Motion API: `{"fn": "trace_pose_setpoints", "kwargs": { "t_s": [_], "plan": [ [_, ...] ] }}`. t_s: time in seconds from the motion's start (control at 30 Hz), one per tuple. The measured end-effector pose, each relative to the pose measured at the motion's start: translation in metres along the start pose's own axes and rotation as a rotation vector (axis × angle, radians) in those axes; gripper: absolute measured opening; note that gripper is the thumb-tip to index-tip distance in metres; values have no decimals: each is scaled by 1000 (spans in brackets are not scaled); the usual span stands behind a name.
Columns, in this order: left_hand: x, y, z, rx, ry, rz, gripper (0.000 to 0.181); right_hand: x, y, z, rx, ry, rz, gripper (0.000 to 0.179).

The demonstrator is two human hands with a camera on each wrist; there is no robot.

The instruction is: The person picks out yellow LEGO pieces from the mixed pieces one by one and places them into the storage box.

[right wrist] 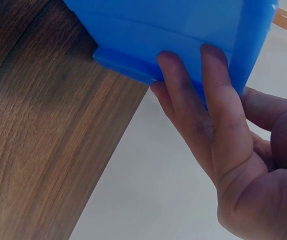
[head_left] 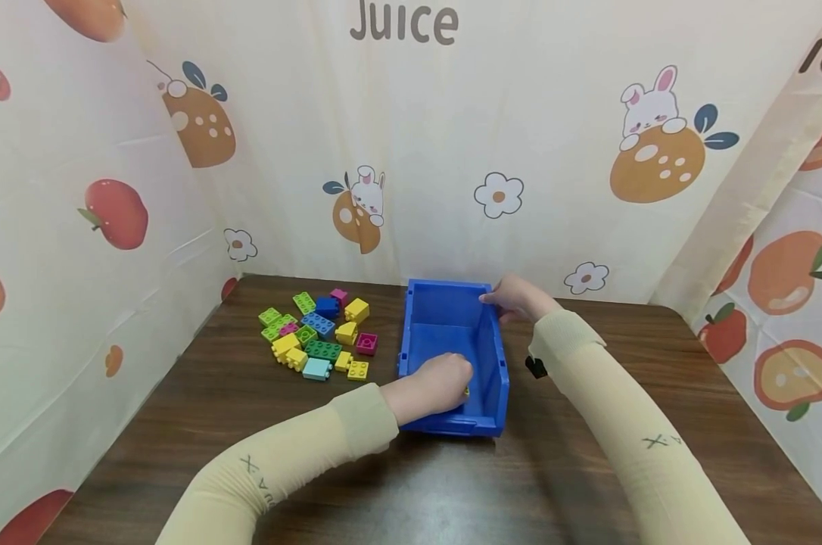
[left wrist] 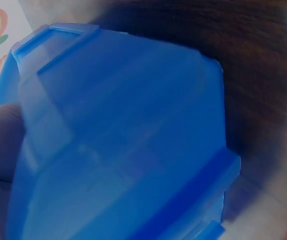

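Note:
A blue plastic storage bin [head_left: 445, 303] stands on the table with its low front side toward me. My left hand [head_left: 441, 382] reaches over the bin's left wall, fingers curled down inside. A bit of a yellow toy brick [head_left: 467, 392] shows at its fingertips; the rest is hidden by the hand. In the left wrist view the bin's outer wall [left wrist: 133, 115] fills most of the picture, with part of the hand [left wrist: 1, 145] at the left edge. My right hand [head_left: 516, 299] grips the bin's far right corner, its fingers [right wrist: 221, 95] against the outside wall.
To the left of the bin several toy bricks lie spread out, among them a dark green brick [head_left: 324, 350], a light blue brick [head_left: 317, 369] and a magenta brick [head_left: 366, 344]. A printed curtain [head_left: 425, 136] hangs behind the wooden table [head_left: 356, 492].

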State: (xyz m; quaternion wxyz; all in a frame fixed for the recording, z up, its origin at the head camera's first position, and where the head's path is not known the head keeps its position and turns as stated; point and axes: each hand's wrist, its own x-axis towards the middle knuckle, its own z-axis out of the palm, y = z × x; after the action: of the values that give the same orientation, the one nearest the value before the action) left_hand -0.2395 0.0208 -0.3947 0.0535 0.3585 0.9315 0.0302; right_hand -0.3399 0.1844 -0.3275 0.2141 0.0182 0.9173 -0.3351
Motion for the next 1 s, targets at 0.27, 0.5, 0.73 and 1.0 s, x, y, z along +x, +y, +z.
{"fn": "trace_pose_setpoints", "kwargs": {
  "t_s": [0.27, 0.5, 0.73, 1.0],
  "plan": [
    [5, 1, 7, -3, 9, -5, 15, 1, 0, 1, -15, 4, 5, 32],
    [9, 4, 13, -17, 2, -12, 14, -2, -1, 1, -22, 8, -1, 31],
    [10, 8, 15, -8, -3, -15, 17, 0, 2, 4, -20, 49, -55, 23],
    [11, 9, 19, 16, 31, -2, 22, 7, 8, 10, -98, 139, -107, 37]
  ]
}}
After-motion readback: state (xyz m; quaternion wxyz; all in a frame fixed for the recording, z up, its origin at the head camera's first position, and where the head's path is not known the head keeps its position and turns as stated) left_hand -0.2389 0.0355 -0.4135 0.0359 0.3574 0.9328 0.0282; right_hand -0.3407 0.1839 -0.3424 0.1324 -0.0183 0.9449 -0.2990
